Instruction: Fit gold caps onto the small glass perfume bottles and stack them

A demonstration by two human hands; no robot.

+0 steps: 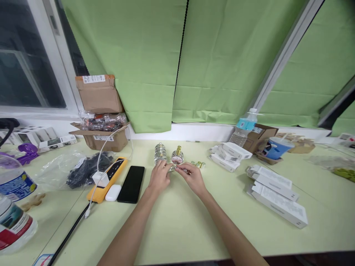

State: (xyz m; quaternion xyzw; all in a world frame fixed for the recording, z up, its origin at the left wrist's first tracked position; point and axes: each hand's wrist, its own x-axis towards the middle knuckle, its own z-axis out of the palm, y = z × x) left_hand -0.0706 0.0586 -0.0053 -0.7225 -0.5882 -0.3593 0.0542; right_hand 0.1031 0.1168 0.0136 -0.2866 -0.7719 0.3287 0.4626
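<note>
Labels and print, head view: no wording legible.
I make out a white label [94, 79] on a cardboard box [97, 96], a blue label [245, 125] on a bottle [239, 137] and faint print on a white carton [287, 212], all too small to read.

The left hand [160, 176] and right hand [193, 178] meet at a small shiny piece [172, 169]. A silvery stack [160, 152] stands just beyond; a phone [131, 184] lies left, white boxes [279, 205] right.

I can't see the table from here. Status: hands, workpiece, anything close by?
Left hand, right hand close together at small shiny piece, grip unclear. Silvery stack and round container just beyond. Black phone left of left hand.
</note>
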